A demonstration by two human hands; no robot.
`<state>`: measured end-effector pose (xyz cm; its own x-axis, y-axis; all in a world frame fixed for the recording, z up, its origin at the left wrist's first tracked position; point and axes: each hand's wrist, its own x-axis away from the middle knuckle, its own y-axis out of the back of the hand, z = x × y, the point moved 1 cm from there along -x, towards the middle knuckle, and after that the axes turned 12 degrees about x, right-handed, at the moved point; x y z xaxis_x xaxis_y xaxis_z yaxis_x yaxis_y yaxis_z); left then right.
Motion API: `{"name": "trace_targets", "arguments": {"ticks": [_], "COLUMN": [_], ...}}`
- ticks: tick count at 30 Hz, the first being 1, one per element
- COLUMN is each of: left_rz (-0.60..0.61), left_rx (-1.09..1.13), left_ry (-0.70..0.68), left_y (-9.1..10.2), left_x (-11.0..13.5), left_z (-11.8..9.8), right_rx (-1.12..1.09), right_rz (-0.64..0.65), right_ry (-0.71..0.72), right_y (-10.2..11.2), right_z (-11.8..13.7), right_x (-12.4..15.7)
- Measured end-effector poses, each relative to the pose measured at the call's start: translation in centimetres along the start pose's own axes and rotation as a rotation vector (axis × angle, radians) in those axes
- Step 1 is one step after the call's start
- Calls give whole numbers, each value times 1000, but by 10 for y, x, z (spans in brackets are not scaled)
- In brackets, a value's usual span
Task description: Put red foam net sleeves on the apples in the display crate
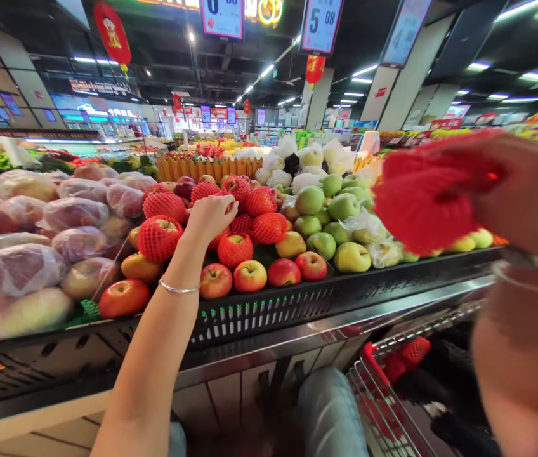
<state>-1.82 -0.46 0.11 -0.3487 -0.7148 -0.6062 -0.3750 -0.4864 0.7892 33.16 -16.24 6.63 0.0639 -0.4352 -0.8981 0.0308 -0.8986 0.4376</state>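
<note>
My left hand (217, 211), with a silver bangle at the wrist, reaches over a heap of red apples. Its fingers are curled closed beside an apple in a red foam net (236, 188); whether they grip anything is hidden. Other netted apples lie around it, among them one to the left (160, 238) and one below (235, 250). Bare apples (250, 277) line the front of the bin. Raised at the right, my right hand (519, 190) is blurred and closed on a red foam net (424, 200). Whether fruit is inside that net I cannot tell.
A black slotted crate wall (269, 303) edges the display. Film-wrapped fruit (19, 270) is piled left, green apples (344, 207) right, white-netted fruit (309, 181) behind. A shopping cart (383, 393) with dark things and a red netted item stands below right, against the counter.
</note>
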Motion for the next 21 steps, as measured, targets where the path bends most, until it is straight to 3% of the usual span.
{"name": "trace_targets", "arguments": {"ticks": [2,4,6,8,11,13,18,20,21], "left_rz": [5,16,30,37,35,39,61,73,75], "left_rx": [0,-8,-28,-49,-61,-64,-56,-42,-34], "left_ry": [11,21,32,33,22,22,25,24,26], "left_y": [1,3,6,7,8,7,0,-1,-2], "left_x": [1,2,2,1,-1,-3,-6,-5,-4], "left_z": [1,2,3,4,6,6,0,-2,-2], "right_rx": [-164,-187,-194,-164,-73,-64,1,35,63], "right_rz": [-148,-291,-318,-199,40,174,13,44,120], "right_ry": [63,-32,-175,-308,-521,-516,-547,-541,-531], "right_y": [-26,-60,-96,-130,-168,-183,-195,-201,-204], "right_z": [25,47,60,61,39,21,-7,-6,-5], "right_x": [-33,-64,-82,-85,-65,-49,-39,-43,-45]}}
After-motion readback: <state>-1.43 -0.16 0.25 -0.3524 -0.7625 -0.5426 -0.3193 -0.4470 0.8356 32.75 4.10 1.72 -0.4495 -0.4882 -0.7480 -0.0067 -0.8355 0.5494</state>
